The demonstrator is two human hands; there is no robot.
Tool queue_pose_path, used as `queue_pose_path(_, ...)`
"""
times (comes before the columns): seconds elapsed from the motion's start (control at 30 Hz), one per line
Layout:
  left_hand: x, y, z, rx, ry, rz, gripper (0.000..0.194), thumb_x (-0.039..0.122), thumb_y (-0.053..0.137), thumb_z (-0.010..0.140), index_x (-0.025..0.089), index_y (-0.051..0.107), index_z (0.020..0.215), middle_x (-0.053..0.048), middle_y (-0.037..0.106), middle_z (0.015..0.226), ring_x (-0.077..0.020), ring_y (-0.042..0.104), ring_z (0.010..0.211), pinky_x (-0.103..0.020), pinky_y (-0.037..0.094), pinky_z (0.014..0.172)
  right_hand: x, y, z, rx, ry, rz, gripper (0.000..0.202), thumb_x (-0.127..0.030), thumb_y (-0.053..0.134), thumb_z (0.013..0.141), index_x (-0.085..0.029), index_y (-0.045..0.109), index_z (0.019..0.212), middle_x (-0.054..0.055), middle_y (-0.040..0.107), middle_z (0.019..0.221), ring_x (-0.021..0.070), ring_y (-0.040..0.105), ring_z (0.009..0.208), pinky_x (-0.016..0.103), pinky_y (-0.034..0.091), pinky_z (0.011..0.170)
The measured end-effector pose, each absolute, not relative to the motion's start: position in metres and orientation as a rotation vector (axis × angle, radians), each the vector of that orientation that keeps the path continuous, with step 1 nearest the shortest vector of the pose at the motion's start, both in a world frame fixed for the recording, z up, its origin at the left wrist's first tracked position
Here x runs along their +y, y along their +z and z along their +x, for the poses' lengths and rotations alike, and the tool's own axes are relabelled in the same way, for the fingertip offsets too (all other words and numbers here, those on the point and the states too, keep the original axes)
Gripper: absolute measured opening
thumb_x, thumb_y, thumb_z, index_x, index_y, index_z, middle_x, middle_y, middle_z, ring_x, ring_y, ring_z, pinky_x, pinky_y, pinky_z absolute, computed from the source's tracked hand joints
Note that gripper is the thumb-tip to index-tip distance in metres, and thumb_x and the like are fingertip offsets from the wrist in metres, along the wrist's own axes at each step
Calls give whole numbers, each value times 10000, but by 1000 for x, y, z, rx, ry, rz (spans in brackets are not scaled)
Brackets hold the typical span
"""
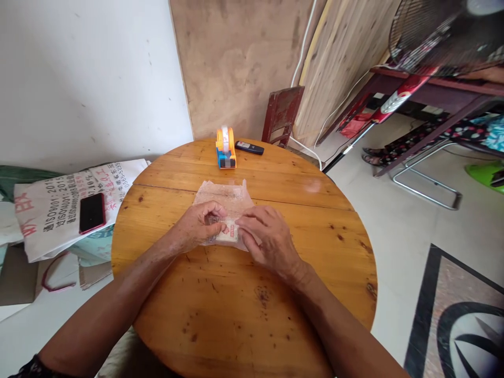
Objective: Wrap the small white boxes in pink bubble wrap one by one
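Note:
A clear sheet of bubble wrap (225, 195) lies near the middle of the round wooden table (244, 304). On its near part sits a small flat white packet (228, 234) with red print. My left hand (197, 224) grips the wrap at the packet's left side, thumb and forefinger curled together. From the right, my right hand (271, 237) has its fingers bent over the packet's edge, pinching the wrap there. Both hands partly cover the packet.
An orange and blue tape dispenser (226, 149) and a black remote control (249, 148) stand at the table's far edge. Left, a phone (92, 212) rests on a printed white sack (51, 202). A chair (282, 113), a fan (444, 37) and a seated person's legs (417, 134) are beyond.

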State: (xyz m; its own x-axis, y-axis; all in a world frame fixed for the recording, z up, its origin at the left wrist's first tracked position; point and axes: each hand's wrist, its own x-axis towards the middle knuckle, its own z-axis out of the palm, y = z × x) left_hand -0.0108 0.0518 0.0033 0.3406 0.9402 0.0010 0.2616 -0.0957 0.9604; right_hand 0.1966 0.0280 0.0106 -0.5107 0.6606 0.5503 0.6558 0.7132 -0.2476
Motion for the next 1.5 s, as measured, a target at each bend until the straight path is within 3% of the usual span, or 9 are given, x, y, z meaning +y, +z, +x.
queue_pose_path(0.17, 54, -2, -11, 1112, 883, 1639, 227, 326, 673, 707, 171, 626, 867, -27, 678, 869, -157, 612, 806, -274, 481, 753, 24, 12, 191, -2520, -86, -923, 229, -314, 529, 923, -192, 645, 1079, 76, 682, 1066, 234, 542, 1031, 401, 328, 920)
queue_pose_path(0.4, 51, 7, -18, 1185, 835, 1730, 263, 345, 639, 736, 170, 638, 933, -51, 681, 965, -193, 616, 899, -313, 476, 819, 23, 10, 186, -2594, -175, -1011, 217, -298, 510, 932, -189, 627, 1079, 75, 670, 1065, 227, 529, 954, 395, 310, 908)
queue_pose_path(0.47, 51, 10, -27, 1225, 804, 1777, 307, 353, 624, 744, 178, 626, 997, -35, 666, 932, -186, 609, 865, -302, 472, 775, 22, 12, 185, -2615, -174, -1031, 247, -280, 508, 934, -205, 605, 1147, 67, 656, 1082, 226, 525, 974, 402, 299, 932)
queue_pose_path(0.63, 54, 10, -50, 1364, 627, 1853, 371, 286, 533, 773, 184, 561, 1128, 66, 507, 629, -122, 468, 545, -239, 355, 535, 23, 15, 184, -2648, -163, -1065, 237, -277, 506, 940, -239, 599, 1155, 69, 632, 1134, 227, 515, 1033, 425, 261, 991)
queue_pose_path(0.73, 48, 11, -57, 1545, 601, 1902, 372, 289, 540, 745, 176, 589, 1096, 53, 523, 639, -136, 484, 567, -252, 351, 551, 23, 15, 183, -2651, -180, -1076, 235, -276, 510, 939, -236, 596, 1154, 67, 629, 1142, 236, 510, 1049, 440, 253, 1011)
queue_pose_path(0.87, 31, 14, -65, 1734, 667, 1783, 439, 415, 627, 708, 160, 614, 1065, -2, 613, 754, -176, 570, 668, -274, 409, 597, 21, 17, 180, -2661, -223, -1078, 279, -236, 508, 932, -231, 580, 1201, 75, 627, 1093, 245, 509, 1038, 453, 265, 1020)
queue_pose_path(1.0, 22, 14, -70, 1621, 623, 1409, 587, 518, 703, 662, 159, 563, 1105, 22, 591, 685, -146, 556, 528, -234, 368, 429, 19, 18, 177, -2670, -266, -1066, 340, -169, 456, 942, -249, 565, 1254, 81, 618, 1034, 240, 505, 995, 464, 275, 1020)
queue_pose_path(1.2, 30, 14, -60, 1505, 604, 1122, 559, 573, 775, 594, 142, 576, 889, 17, 584, 656, -110, 553, 513, -189, 347, 380, 18, 17, 175, -2693, -319, -1079, 298, -174, 458, 934, -253, 596, 1186, 84, 598, 1017, 249, 482, 1000, 483, 271, 1045)
queue_pose_path(1.5, 43, 14, -36, 1485, 572, 1100, 294, 375, 745, 598, 169, 540, 647, 34, 515, 462, -85, 394, 364, -220, 294, 355, 19, 13, 173, -2669, -315, -1080, 267, -195, 480, 910, -257, 602, 1139, 89, 586, 1011, 250, 477, 996, 518, 235, 1087)
